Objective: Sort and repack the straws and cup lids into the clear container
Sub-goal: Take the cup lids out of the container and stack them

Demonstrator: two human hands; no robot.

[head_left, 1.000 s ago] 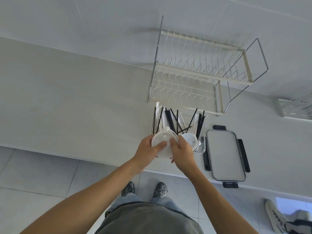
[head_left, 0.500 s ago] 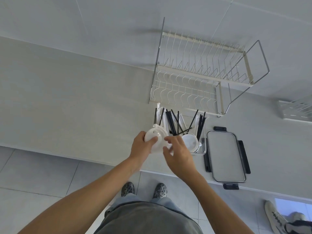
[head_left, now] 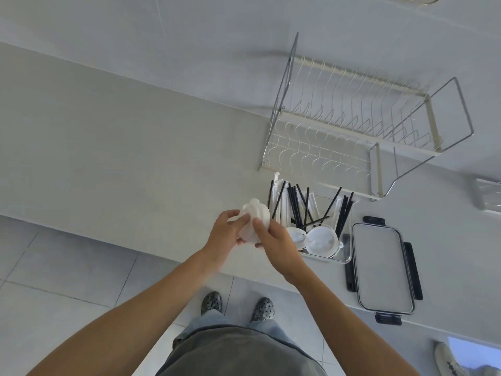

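A stack of white cup lids (head_left: 256, 214) is held above the counter, left of the clear container (head_left: 345, 256). My left hand (head_left: 226, 234) grips the stack from the left and my right hand (head_left: 273, 238) grips it from the right, thumb on its face. In the container lie two more white lids (head_left: 322, 241), and several black straws (head_left: 294, 203) and white wrapped straws lean out over its far end.
The container's lid (head_left: 381, 267) with black clips lies flat just right of it. A wire dish rack (head_left: 349, 131) stands behind the container. The counter edge runs below my hands, with tiled floor and my shoes under it. Another person's shoe (head_left: 447, 360) shows at bottom right.
Both hands carried the stack of lids left, away from the container, and tilted it. The two lids inside the container are now uncovered.
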